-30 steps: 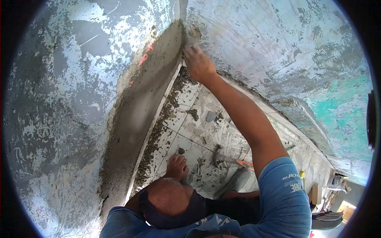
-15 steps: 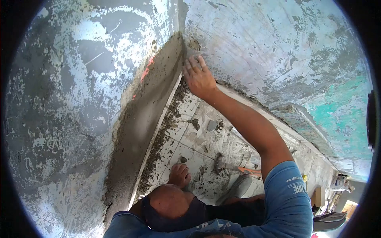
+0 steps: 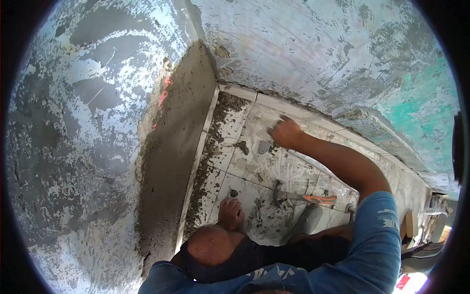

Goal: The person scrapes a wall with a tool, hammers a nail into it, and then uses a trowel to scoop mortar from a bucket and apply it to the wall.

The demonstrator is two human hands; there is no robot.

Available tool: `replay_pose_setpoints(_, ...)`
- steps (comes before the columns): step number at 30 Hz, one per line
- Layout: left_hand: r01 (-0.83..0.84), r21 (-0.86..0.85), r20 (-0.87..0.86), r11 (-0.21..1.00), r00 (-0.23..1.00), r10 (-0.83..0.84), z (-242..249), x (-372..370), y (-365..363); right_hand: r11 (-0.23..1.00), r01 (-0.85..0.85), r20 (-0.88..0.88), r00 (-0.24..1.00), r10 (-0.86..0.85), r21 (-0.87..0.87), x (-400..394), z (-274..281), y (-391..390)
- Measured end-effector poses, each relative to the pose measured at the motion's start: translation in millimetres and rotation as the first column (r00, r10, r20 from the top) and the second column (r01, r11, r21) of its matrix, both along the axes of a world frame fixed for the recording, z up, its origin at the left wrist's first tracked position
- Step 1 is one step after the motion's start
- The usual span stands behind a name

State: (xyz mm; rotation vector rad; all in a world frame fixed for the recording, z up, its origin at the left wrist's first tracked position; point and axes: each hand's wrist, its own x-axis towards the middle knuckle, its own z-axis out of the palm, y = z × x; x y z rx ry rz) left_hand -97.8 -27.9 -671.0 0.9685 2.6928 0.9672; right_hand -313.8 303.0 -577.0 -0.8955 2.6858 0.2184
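Over the tiled floor point(image 3: 232, 164), near the wall base on the right, my right hand point(image 3: 286, 132) hangs with its fingers apart and nothing visible in them. A grey flat piece point(image 3: 264, 147) lies just below its fingertips. My left hand point(image 3: 230, 214) is low in the view beside my bent knee point(image 3: 210, 245), its fingers curled. What it holds, if anything, is hidden, and the knee covers most of that forearm. A hammer point(image 3: 318, 200) with an orange and dark handle lies on the floor between the hands and my grey-covered foot point(image 3: 309, 219).
Fresh grey mortar point(image 3: 171, 147) covers the lower left wall up to the corner. Pale edging tiles point(image 3: 279, 104) run along the right wall's base. Mortar crumbs point(image 3: 200, 188) lie along the left edge. Wood pieces point(image 3: 410, 224) and a dark object point(image 3: 421, 257) are at the lower right.
My right hand has left the wall corner and moved down and right over the floor. The view has shifted slightly. My left hand stays low beside the knee.
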Motion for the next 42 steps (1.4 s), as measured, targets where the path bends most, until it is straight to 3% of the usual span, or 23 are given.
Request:
replay_pose_setpoints(3, 0.022, 0.013, -0.013, 1.000, 1.000, -0.022, -12, 2, -6, 0.990, 0.121, 0.231, 0.964, -0.135, 0.074, 47, -13, 49)
replay_pose_setpoints(5, 0.009, -0.125, 0.183, 0.992, 0.983, 0.014, -29, 16, -10, 0.947, 0.302, 0.269, 0.926, -0.265, -0.107, 107, -53, 102)
replay_pose_setpoints(7, 0.020, -0.058, 0.010, 0.998, 1.000, -0.019, -28, 13, -3, 0.956, 0.216, 0.051, 0.976, -0.210, -0.200, 157, -33, 133)
replay_pose_setpoints(10, 0.103, -0.046, 0.047, 0.994, 0.994, -0.101, -31, 7, -1, 0.900, 0.437, 0.218, 0.878, -0.426, 0.001, 214, -6, 166)
replay_pose_setpoints(12, 0.071, -0.160, -0.061, 0.985, 0.995, -0.081, -27, 9, -5, 0.690, 0.724, 0.245, 0.668, -0.702, 0.002, 246, -9, 182)
replay_pose_setpoints(13, 0.092, -0.150, -0.057, 0.984, 0.993, -0.101, -28, 8, -6, 0.674, 0.738, 0.242, 0.652, -0.718, 0.012, 257, -16, 192)
replay_pose_setpoints(15, 0.108, -0.176, -0.085, 0.978, 0.988, -0.125, -29, 5, -9, 0.506, 0.860, 0.184, 0.509, -0.841, -0.069, 282, -37, 206)
replay_pose_setpoints(16, 0.131, -0.168, -0.047, 0.977, 0.989, -0.140, -28, 2, -10, 0.445, 0.884, 0.165, 0.465, -0.870, -0.143, 291, -50, 209)
replay_pose_setpoints(18, 0.191, -0.158, -0.069, 0.969, 0.977, -0.204, -28, -12, -16, 0.446, 0.861, 0.088, 0.478, -0.874, -0.244, 302, -76, 212)
replay_pose_setpoints(20, 0.245, -0.154, -0.075, 0.957, 0.963, -0.259, -11, -26, 1, 0.476, 0.858, 0.161, 0.507, -0.847, -0.195, 304, -95, 210)
replay_pose_setpoints(21, 0.273, -0.146, -0.074, 0.951, 0.955, -0.286, -3, -34, 8, 0.547, 0.820, 0.052, 0.562, -0.826, -0.168, 305, -94, 203)
replay_pose_setpoints(24, 0.286, -0.133, 0.058, 0.949, 0.958, -0.280, 9, -69, 20, 0.587, 0.794, 0.031, 0.598, -0.801, -0.157, 308, -102, 215)
replay_pose_setpoints(26, 0.262, -0.158, -0.090, 0.952, 0.956, -0.278, 14, -92, 26, 0.587, 0.805, 0.025, 0.591, -0.806, -0.089, 308, -100, 223)
replay_pose_setpoints(27, 0.264, -0.174, -0.087, 0.949, 0.955, -0.282, 19, -103, 28, 0.559, 0.828, 0.033, 0.561, -0.827, -0.047, 315, -102, 233)
replay_pose_setpoints(28, 0.225, -0.193, -0.071, 0.955, 0.968, -0.242, 24, -114, 34, 0.537, 0.833, 0.002, 0.542, -0.841, -0.134, 328, -116, 249)
replay_pose_setpoints(31, 0.178, -0.213, -0.054, 0.961, 0.980, -0.194, 50, -132, 51, 0.403, 0.913, -0.102, 0.407, -0.908, 0.055, 360, -114, 288)
replay_pose_setpoints(32, 0.184, -0.188, -0.052, 0.965, 0.979, -0.197, 58, -137, 58, 0.320, 0.947, -0.114, 0.319, -0.941, 0.013, 376, -113, 300)
replay_pose_setpoints(33, 0.170, -0.208, -0.055, 0.963, 0.981, -0.185, 64, -142, 65, 0.153, 0.965, -0.061, 0.169, -0.984, 0.215, 385, -113, 317)
replay_pose_setpoints(34, 0.215, -0.173, -0.051, 0.961, 0.973, -0.227, 68, -146, 73, 0.136, 0.971, -0.191, 0.173, -0.966, 0.195, 398, -107, 323)
replay_pose_setpoints(35, 0.256, -0.145, -0.046, 0.956, 0.963, -0.265, 72, -148, 74, 0.125, 0.977, -0.311, 0.174, -0.934, 0.170, 406, -102, 323)
replay_pose_setpoints(37, 0.281, -0.149, -0.084, 0.948, 0.952, -0.295, 72, -155, 83, 0.127, 0.991, -0.320, 0.109, -0.941, -0.038, 400, -77, 307)
replay_pose_setpoints(39, 0.328, -0.120, -0.116, 0.937, 0.933, -0.341, 71, -157, 92, 0.274, 0.945, -0.362, 0.196, -0.911, -0.180, 383, -72, 276)
replay_pose_setpoints(42, 0.259, -0.178, -0.084, 0.949, 0.957, -0.277, 77, -155, 108, 0.469, 0.798, -0.078, 0.477, -0.875, -0.379, 361, -89, 208)
